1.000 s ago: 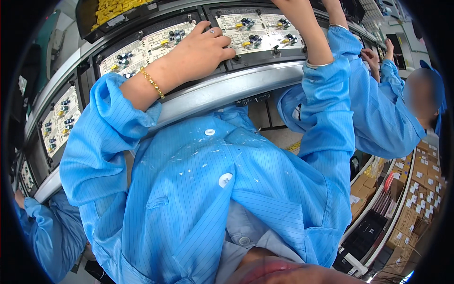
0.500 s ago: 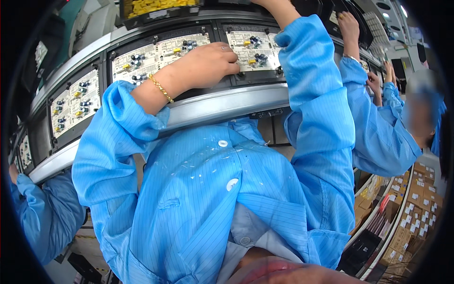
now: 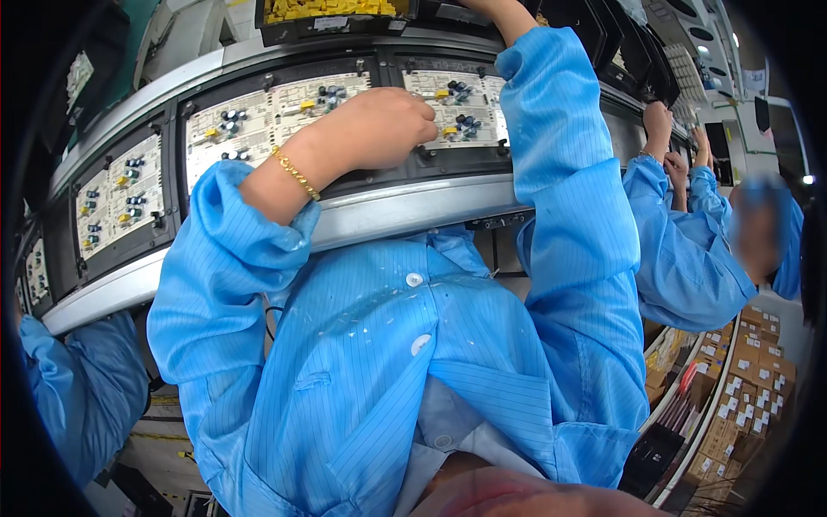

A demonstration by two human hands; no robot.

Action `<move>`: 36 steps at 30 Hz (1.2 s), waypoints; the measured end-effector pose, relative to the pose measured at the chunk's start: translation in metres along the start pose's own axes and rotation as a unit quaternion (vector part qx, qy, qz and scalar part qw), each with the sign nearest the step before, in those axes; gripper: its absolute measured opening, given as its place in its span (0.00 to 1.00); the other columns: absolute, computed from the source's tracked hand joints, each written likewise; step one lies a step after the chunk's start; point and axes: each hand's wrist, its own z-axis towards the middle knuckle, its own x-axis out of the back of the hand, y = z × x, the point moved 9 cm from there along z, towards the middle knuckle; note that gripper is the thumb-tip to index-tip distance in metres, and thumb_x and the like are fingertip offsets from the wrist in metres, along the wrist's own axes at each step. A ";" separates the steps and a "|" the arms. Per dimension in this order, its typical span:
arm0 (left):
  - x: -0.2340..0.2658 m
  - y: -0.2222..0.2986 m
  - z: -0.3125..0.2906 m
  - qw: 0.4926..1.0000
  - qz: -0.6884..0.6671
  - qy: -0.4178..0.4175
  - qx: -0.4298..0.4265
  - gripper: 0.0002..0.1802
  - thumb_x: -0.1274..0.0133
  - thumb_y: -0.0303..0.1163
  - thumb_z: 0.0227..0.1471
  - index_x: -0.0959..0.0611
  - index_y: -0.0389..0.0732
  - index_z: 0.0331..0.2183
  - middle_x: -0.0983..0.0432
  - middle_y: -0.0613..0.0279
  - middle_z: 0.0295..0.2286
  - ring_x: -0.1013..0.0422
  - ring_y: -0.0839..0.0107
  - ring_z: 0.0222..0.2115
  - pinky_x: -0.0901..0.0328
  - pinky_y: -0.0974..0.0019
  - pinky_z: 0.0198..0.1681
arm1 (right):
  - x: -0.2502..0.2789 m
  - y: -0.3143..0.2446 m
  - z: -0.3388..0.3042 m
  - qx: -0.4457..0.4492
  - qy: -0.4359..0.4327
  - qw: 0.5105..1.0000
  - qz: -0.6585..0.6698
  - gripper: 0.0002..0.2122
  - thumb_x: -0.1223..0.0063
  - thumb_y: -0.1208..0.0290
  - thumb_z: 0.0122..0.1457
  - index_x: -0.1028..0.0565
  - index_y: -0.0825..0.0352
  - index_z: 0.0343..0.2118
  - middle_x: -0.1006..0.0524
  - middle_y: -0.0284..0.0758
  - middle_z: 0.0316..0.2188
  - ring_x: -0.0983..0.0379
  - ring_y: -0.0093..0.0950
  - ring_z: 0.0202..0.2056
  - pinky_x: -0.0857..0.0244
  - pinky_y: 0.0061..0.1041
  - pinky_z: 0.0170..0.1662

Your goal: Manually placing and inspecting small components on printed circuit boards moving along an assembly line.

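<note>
My left hand (image 3: 386, 127), with a gold chain bracelet (image 3: 295, 173) at its wrist, hovers over the near edge of the work line. Its fingers are curled in, and the back of the hand hides whatever they hold. Under and beside it lies a pale circuit board (image 3: 323, 96) in a black frame. Another pale circuit board (image 3: 469, 110) sits to its right. Both carry dark round capacitors and small yellow parts. My right arm (image 3: 564, 112) reaches far forward past the right board. Its hand (image 3: 479, 3) is cut off by the upper edge, so the fingers are hidden.
A black bin of yellow parts (image 3: 332, 10) stands beyond the boards. The metal rail (image 3: 422, 202) runs along the near side. More framed boards (image 3: 121, 194) continue leftward. Co-workers' sleeves (image 3: 689, 241) show on both sides, and cartons (image 3: 741, 388) fill shelves at lower right.
My left hand's fingers have curled in more, and its ring is out of sight. The view has shifted slightly. At right, a co-worker's raised hand has come down toward the line.
</note>
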 end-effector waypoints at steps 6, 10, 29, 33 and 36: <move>-0.001 -0.008 -0.021 0.998 -0.041 -0.020 0.041 0.09 0.53 0.20 0.33 0.23 0.38 0.24 0.29 0.59 0.29 0.33 0.59 0.36 0.37 0.62 0.40 | 0.065 -0.022 -0.056 0.007 0.146 0.989 0.038 0.09 0.53 0.69 0.50 0.23 0.69 0.26 0.26 0.48 0.24 0.28 0.44 0.32 0.35 0.38 0.36; 0.002 -0.013 -0.030 0.996 -0.061 -0.015 0.067 0.09 0.53 0.19 0.32 0.23 0.38 0.23 0.30 0.59 0.29 0.33 0.59 0.35 0.37 0.61 0.39 | 0.092 -0.040 -0.144 0.006 0.163 0.970 0.180 0.11 0.50 0.66 0.52 0.25 0.70 0.28 0.24 0.40 0.23 0.27 0.31 0.25 0.35 0.27 0.30; 0.015 -0.001 -0.033 0.995 -0.060 0.068 0.044 0.04 0.53 0.23 0.35 0.24 0.38 0.20 0.31 0.59 0.25 0.33 0.62 0.35 0.38 0.64 0.44 | 0.053 -0.061 -0.281 -0.207 0.071 0.965 0.144 0.08 0.48 0.69 0.45 0.25 0.70 0.21 0.28 0.37 0.16 0.32 0.30 0.19 0.40 0.25 0.25; 0.013 -0.003 -0.029 0.994 -0.077 0.054 0.060 0.06 0.53 0.21 0.35 0.24 0.37 0.23 0.31 0.58 0.28 0.34 0.61 0.37 0.38 0.63 0.45 | 0.044 -0.052 -0.276 -0.239 0.041 0.956 0.167 0.08 0.47 0.69 0.45 0.25 0.69 0.20 0.28 0.37 0.15 0.32 0.30 0.19 0.39 0.25 0.24; 0.013 -0.002 -0.025 0.993 -0.078 0.065 0.062 0.04 0.53 0.23 0.36 0.23 0.38 0.21 0.31 0.59 0.26 0.33 0.62 0.36 0.39 0.65 0.45 | 0.041 -0.050 -0.269 -0.241 0.010 0.959 0.147 0.08 0.48 0.68 0.45 0.25 0.69 0.20 0.27 0.37 0.16 0.31 0.30 0.19 0.39 0.26 0.24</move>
